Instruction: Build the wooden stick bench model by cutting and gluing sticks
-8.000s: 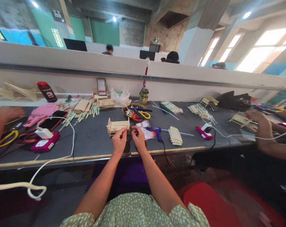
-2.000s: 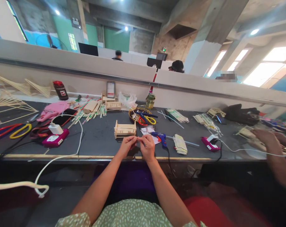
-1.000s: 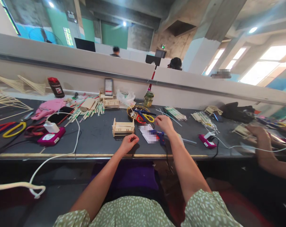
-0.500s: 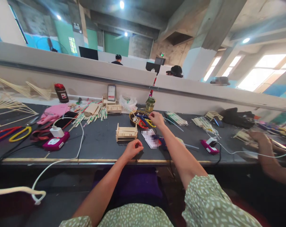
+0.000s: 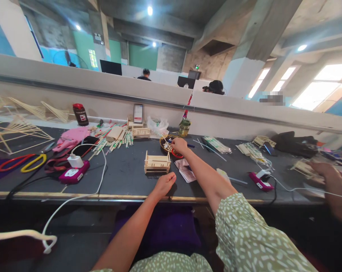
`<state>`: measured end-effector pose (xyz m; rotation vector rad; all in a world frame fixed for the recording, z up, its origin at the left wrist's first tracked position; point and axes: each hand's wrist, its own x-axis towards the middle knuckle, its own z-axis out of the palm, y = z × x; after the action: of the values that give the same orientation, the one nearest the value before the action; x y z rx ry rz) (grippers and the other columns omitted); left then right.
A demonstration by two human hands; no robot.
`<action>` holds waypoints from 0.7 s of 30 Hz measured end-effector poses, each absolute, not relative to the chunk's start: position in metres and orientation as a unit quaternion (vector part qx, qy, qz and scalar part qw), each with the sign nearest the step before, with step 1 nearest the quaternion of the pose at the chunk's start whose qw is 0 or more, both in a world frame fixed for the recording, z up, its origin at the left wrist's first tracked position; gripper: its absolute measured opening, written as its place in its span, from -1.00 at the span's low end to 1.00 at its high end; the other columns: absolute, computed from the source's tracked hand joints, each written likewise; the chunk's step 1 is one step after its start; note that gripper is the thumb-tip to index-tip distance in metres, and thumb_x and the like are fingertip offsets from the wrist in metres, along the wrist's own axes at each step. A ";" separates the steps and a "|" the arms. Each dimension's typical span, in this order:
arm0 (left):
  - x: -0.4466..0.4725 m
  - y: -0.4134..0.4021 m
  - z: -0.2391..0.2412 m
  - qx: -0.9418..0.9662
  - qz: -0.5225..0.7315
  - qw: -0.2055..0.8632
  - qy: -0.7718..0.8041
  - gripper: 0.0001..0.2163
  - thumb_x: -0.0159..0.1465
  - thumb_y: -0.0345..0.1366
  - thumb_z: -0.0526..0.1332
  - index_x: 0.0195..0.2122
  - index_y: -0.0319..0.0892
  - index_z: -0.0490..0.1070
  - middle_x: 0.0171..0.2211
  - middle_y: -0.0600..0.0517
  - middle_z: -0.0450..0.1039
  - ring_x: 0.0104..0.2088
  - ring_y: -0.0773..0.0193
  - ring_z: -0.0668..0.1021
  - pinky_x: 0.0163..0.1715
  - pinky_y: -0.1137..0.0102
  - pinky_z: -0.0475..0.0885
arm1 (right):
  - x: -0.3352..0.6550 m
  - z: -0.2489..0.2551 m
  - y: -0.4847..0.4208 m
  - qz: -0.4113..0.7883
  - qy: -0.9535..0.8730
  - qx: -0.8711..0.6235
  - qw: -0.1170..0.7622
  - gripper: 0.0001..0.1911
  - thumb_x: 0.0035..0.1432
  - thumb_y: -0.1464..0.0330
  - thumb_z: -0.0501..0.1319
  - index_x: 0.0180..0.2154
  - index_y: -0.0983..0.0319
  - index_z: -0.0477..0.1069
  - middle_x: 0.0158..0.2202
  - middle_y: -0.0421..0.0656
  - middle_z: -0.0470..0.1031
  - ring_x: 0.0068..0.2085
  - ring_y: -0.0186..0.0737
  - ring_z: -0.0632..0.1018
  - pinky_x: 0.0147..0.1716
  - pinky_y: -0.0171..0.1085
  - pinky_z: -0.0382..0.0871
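A small wooden stick model [image 5: 157, 162], built like a little bed with rails, stands on the dark table. My left hand [image 5: 164, 184] is just in front of its right end, fingers closed together; whatever they may hold is hidden. Above the right side of a round basket [image 5: 163, 145] of small wooden pieces is my right hand [image 5: 180, 146], its fingertips pinched over the contents. I cannot make out what is between them. Red-handled scissors [image 5: 176, 153] show partly beneath that hand. A printed paper [image 5: 185, 170] lies below my right forearm.
Behind the basket are a jar [image 5: 184, 127] and a plastic bag [image 5: 157, 125]. Stick bundles [image 5: 216, 144] lie to the right, loose sticks [image 5: 118, 136] to the left. Purple power sockets [image 5: 74, 172] trail white cables. Another person's hand [image 5: 322, 168] works at far right.
My right hand has moved left from the scissors' handles to over the basket. My left hand's fingers have drawn closer together beside the model. The view has shifted slightly.
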<state>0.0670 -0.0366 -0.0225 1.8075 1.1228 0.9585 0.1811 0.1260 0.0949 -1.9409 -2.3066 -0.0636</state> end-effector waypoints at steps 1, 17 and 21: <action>0.067 -0.037 -0.022 0.706 0.379 0.398 0.446 -0.66 0.32 -0.05 -0.01 -0.52 -0.14 0.15 -0.61 0.17 0.14 -0.52 0.36 0.24 -0.51 0.45 0.07 | 0.179 0.092 0.126 -0.026 -0.765 -0.641 0.058 -0.73 0.24 0.30 0.13 -0.16 0.17 0.58 -0.10 -0.04 0.60 -0.05 -0.15 0.58 -0.10 -0.31 0.37; 0.066 -0.037 -0.023 0.676 0.411 0.431 0.433 -0.52 0.32 0.08 -0.01 -0.61 -0.17 0.19 -0.67 0.14 0.21 -0.57 0.39 0.27 -0.53 0.46 0.10 | 0.158 0.068 0.135 -0.064 -0.762 -0.643 0.034 -0.68 0.22 0.32 0.17 -0.10 0.37 0.54 -0.07 0.18 0.56 0.00 0.01 0.56 -0.06 -0.24 0.38; 0.068 -0.036 -0.024 0.664 0.411 0.444 0.438 -0.54 0.31 0.06 0.01 -0.61 -0.17 0.19 -0.68 0.14 0.21 -0.60 0.39 0.26 -0.56 0.47 0.10 | 0.158 0.069 0.134 -0.061 -0.755 -0.651 0.042 -0.66 0.25 0.32 0.11 -0.10 0.37 0.54 -0.09 0.19 0.57 0.00 0.01 0.57 -0.07 -0.24 0.38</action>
<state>0.0682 -0.0363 -0.0240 1.6473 1.0862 1.0199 0.1585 0.1341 0.0689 -1.9935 -2.3103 -0.1877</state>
